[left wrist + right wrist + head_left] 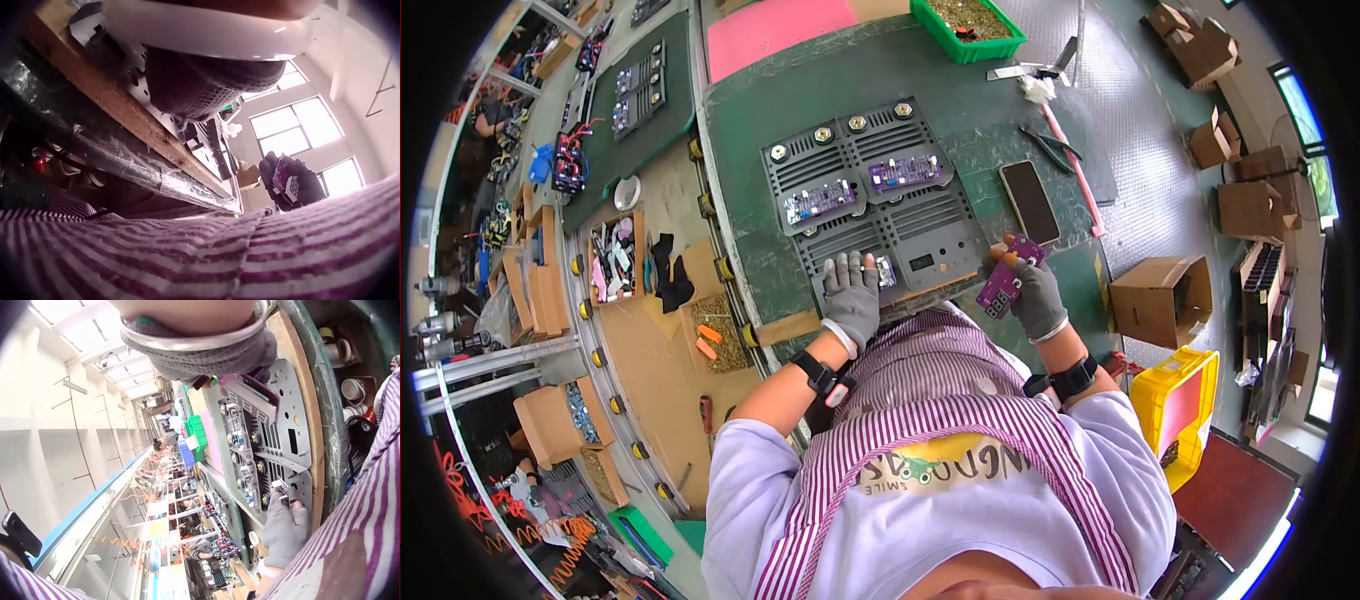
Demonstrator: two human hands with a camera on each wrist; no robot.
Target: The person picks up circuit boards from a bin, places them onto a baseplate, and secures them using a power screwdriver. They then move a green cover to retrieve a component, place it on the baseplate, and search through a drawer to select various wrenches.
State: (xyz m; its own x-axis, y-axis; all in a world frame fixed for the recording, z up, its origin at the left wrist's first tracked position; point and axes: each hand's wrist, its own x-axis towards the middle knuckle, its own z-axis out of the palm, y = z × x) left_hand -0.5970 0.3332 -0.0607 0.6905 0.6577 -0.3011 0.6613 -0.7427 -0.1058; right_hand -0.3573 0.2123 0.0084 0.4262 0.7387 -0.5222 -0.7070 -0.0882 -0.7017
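Note:
My gloved left hand [852, 300] rests fingers outstretched on a dark grey slotted panel [935, 240] near the table's front edge. Beside and partly under its fingertips lies a small circuit board [886, 272], also seen in the right wrist view as a board [284, 489] at the fingers. My gloved right hand [1040, 300] holds a purple circuit board [1000, 290] with a digit display, off to the right of the panels. Two more purple boards, a left one [820, 203] and a right one [905, 174], sit on the farther panels.
A phone [1030, 202], pliers [1052, 148] and a pink strip [1072, 170] lie right of the panels. At the back stands a green bin [968, 45] of small parts. A wooden strip [795, 327] edges the table; a yellow crate [1212, 385] stands at right.

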